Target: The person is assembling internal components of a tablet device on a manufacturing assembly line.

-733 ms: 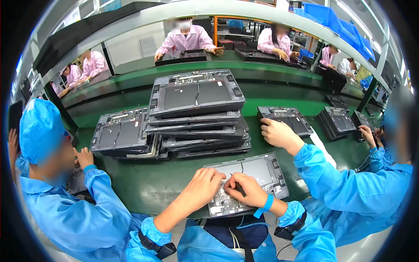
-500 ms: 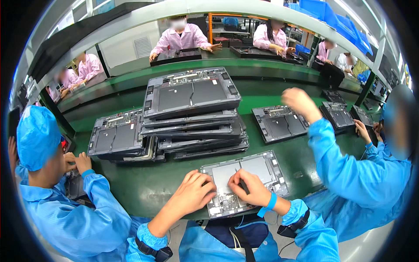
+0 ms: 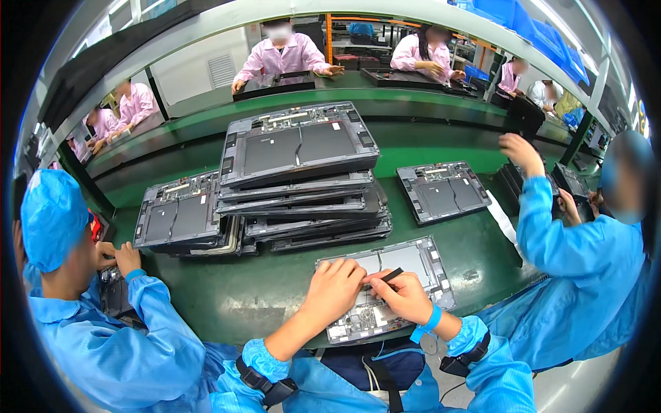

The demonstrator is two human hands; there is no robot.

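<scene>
In front of me on the green bench lies an opened laptop base (image 3: 427, 258), its silver inside and circuit board facing up. My right hand (image 3: 407, 299) is closed round a slim black stick-shaped tool (image 3: 392, 274), held slantwise above the base. My left hand (image 3: 336, 289) is over the base's left half, its fingers drawn together and meeting the right fingertips. Whatever the left fingers pinch is hidden. A blue wrist strap (image 3: 432, 318) circles my right wrist.
A tall, uneven stack of laptop bases (image 3: 296, 148) stands beyond my hands, with a lower pile (image 3: 175, 213) to its left. Another laptop base (image 3: 443, 191) lies right of the stack, near a white strip (image 3: 504, 220). Co-workers in blue (image 3: 103, 330) sit close on both sides.
My left hand has moved right to meet the right hand, whose black tool has tilted. The right co-worker's hand has drawn away from the far laptop base, and a white strip shows beside it.
</scene>
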